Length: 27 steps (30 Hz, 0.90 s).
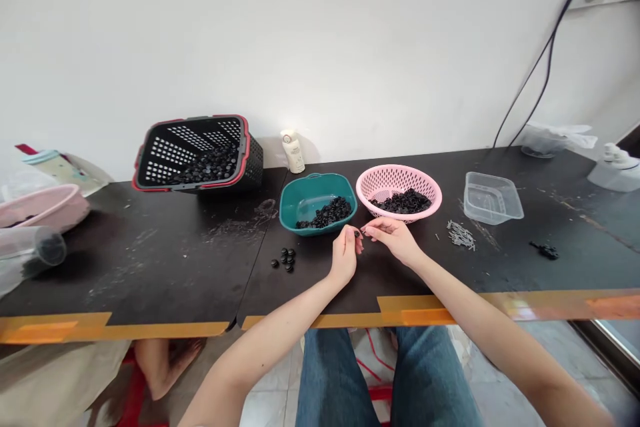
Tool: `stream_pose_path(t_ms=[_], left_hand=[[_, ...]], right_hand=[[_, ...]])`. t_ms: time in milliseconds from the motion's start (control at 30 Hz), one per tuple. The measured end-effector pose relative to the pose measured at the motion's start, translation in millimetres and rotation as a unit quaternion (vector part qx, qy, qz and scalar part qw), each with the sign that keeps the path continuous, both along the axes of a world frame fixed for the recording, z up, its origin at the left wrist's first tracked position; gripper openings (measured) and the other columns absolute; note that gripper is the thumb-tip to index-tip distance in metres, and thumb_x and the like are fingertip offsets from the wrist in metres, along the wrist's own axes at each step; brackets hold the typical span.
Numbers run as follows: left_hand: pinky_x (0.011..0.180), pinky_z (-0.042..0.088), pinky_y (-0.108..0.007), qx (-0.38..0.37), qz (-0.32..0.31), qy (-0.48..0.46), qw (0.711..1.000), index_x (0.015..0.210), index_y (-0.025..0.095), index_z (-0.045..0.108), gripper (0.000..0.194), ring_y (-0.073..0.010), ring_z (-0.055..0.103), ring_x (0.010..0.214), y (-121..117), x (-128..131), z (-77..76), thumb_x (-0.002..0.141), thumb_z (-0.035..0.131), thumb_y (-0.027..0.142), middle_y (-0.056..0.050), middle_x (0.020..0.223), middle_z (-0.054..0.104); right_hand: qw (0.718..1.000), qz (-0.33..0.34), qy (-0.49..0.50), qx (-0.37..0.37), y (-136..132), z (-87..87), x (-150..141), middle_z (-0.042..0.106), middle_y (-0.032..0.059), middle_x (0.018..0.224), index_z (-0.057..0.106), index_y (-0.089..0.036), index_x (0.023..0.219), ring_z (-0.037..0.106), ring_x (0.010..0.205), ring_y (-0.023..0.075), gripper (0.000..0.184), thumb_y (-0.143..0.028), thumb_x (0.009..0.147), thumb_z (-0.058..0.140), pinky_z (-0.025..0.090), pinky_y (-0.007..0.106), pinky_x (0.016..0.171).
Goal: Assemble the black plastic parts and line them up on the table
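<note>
My left hand (345,252) is closed in a pinch on a small round black part (357,233). Close beside it, my right hand (393,237) has its fingertips pressed together; whatever they hold is too small to make out. Both hands meet in front of a teal basin (290,225) and a pink perforated basket (435,203). Small black pieces (327,213) lie in the basin, and black parts (407,201) lie in the basket. Several round black parts (285,258) sit on the table left of my left hand. To the right is a pile of thin grey pins (461,235).
A black crate (255,160) with black pieces inside stands at the back left, near a white bottle (293,152). A clear plastic tub (493,213) and a small black cluster (545,251) are on the right. Tape (320,321) lines the front edge. Another person's leg (160,367) shows below left.
</note>
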<state>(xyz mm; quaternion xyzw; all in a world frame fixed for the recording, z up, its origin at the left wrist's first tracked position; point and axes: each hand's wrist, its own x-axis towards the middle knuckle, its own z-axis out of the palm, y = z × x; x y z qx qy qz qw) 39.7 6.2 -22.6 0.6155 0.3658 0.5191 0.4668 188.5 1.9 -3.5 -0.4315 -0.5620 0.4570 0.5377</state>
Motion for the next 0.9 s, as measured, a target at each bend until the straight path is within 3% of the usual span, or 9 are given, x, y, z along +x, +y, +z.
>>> stream_pose_path(t_ms=[267,400,533,700,900], left_hand=[[0.054,0.038,-0.022,-0.001,-0.018,-0.011,1.0,0.076,0.017,0.05,0.043,-0.0088,0.043,0.053,-2,4,-0.8,0.093,0.033,0.052,0.003,0.06,0.046],[0.055,0.038,-0.022,-0.001,-0.015,-0.009,1.0,0.075,0.017,0.049,0.043,-0.0086,0.043,0.053,-1,4,-1.8,0.093,0.034,0.053,0.004,0.059,0.046],[0.056,0.038,-0.022,0.004,-0.017,-0.004,1.0,0.075,0.017,0.049,0.041,-0.0087,0.044,0.054,-1,3,-2.3,0.093,0.035,0.051,0.004,0.059,0.046],[0.055,0.04,-0.021,-0.016,-0.028,-0.026,0.999,0.076,0.017,0.05,0.038,-0.0078,0.043,0.053,2,2,-4.3,0.092,0.039,0.05,0.004,0.06,0.045],[0.059,0.046,-0.021,-0.075,-0.096,-0.103,0.987,0.079,0.015,0.054,0.032,-0.0062,0.046,0.053,9,4,-6.3,0.087,0.052,0.046,0.004,0.062,0.048]], right_hand=[[0.993,-0.032,-0.067,0.092,-10,6.0,-6,0.068,0.003,0.076,0.067,-0.02,0.083,0.062,0.07,0.0171,0.018,-0.037,0.08,0.064,0.052,0.031,0.067],[0.966,-0.076,-0.164,0.186,-14,7.7,-5,0.069,0.0047,0.084,0.068,-0.022,0.086,0.063,0.077,0.0186,0.013,-0.032,0.084,0.059,0.052,0.032,0.071],[0.932,-0.075,-0.24,0.26,-16,7.1,-5,0.068,0.0051,0.088,0.067,-0.023,0.089,0.063,0.083,0.0187,0.011,-0.026,0.087,0.056,0.051,0.034,0.08],[0.93,-0.068,-0.249,0.26,-14,5.8,-3,0.067,0.0051,0.088,0.066,-0.022,0.089,0.062,0.084,0.0184,0.012,-0.025,0.088,0.055,0.051,0.034,0.08],[0.943,-0.066,-0.232,0.228,-12,2.4,0,0.067,0.0059,0.09,0.067,-0.021,0.091,0.062,0.08,0.0177,0.013,-0.025,0.086,0.056,0.052,0.032,0.072]])
